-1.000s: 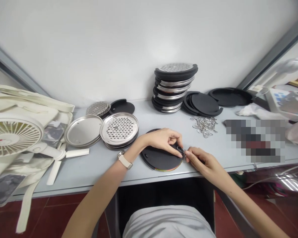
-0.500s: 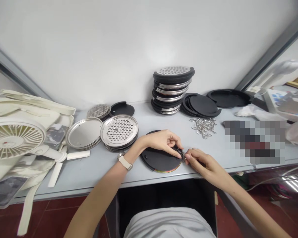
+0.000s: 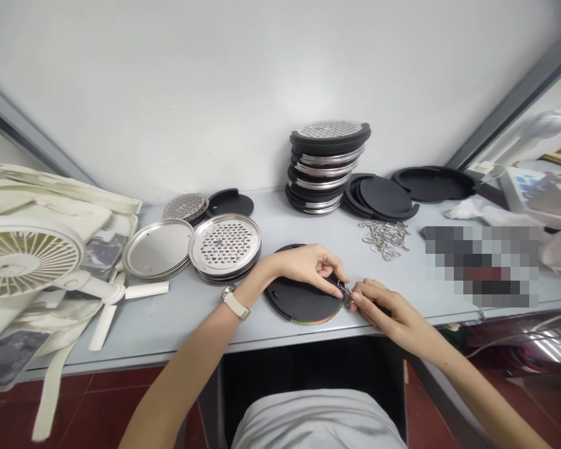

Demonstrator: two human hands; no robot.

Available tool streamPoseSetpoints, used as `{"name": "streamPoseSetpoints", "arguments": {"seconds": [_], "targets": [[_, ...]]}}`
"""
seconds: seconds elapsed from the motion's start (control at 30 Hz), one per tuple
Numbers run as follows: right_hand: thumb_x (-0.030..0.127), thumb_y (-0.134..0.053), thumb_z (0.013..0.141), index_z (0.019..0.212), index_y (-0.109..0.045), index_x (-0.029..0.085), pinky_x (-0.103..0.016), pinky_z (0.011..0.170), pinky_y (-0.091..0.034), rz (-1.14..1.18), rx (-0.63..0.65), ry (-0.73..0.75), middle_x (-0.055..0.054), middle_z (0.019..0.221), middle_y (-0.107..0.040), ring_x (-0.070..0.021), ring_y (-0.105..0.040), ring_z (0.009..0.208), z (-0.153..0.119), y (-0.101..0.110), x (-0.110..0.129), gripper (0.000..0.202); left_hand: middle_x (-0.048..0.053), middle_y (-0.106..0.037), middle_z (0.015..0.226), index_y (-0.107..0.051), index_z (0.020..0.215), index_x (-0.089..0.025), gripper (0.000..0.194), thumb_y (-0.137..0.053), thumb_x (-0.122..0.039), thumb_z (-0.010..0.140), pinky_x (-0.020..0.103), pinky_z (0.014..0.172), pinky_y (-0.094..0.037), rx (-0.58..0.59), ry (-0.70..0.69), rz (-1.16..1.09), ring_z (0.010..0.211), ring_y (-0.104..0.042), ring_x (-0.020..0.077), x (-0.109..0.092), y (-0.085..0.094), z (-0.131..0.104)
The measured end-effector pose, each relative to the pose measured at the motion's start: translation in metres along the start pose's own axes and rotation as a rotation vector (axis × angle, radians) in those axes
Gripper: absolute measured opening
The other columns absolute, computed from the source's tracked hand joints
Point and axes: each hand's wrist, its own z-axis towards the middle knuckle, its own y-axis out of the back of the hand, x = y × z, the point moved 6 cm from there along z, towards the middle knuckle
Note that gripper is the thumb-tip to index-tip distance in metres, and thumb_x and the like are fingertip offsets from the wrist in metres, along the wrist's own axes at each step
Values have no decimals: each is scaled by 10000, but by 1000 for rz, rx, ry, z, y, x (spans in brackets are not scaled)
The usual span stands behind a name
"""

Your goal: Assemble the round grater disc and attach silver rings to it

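A black round plate (image 3: 303, 299) lies at the front of the table, with a shiny rainbow-tinted edge along its lower right. My left hand (image 3: 311, 265) rests over its upper part. The thumb and forefinger pinch at the plate's right rim, around a small metal wire clip (image 3: 347, 287). My right hand (image 3: 378, 305) is closed at the same rim, its fingertips on the clip's other end. Something dark shows beneath the right palm; its kind is hidden. A loose pile of similar wire clips (image 3: 386, 239) lies just beyond.
Behind stands a tall stack of black holders with metal grater discs (image 3: 325, 168). Black round holders (image 3: 383, 196) lie to its right. At left are grater discs (image 3: 224, 246), plain metal discs (image 3: 159, 249), a fan (image 3: 28, 259) and cream fabric bags (image 3: 51, 206). A blurred patch covers the right side.
Both hands stay at the plate's right rim. The right fingers have shifted very slightly to the right, and more of the wire clip shows between the hands.
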Motion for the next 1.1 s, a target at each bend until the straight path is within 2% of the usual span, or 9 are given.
{"name": "streamPoseSetpoints", "arguments": {"seconds": [0.27,0.63,1.1], "targets": [[412,-339,961,836,-573,217,-336,781,-434,34,0,-1,-43,778,-594,-200,-549,792,0,0,0,329,-79,-328,556,-668,923,-112,434,-730,-422,626,229,511,-204,-12,38,-7,513,-277,54,1,0,0],[369,-330,970,765,-532,211,-314,749,-424,16,2,24,-27,738,-559,-180,-535,740,0,1,1,329,-86,-298,541,-666,914,-118,444,-719,-455,631,234,522,-214,-12,28,12,510,-269,56,1,0,0],[370,-337,965,749,-536,208,-315,723,-419,18,9,20,-25,703,-532,-182,-520,714,0,1,2,335,-84,-283,549,-660,997,-105,492,-691,-470,669,234,512,-207,24,-11,24,507,-259,53,2,-1,0]]}}
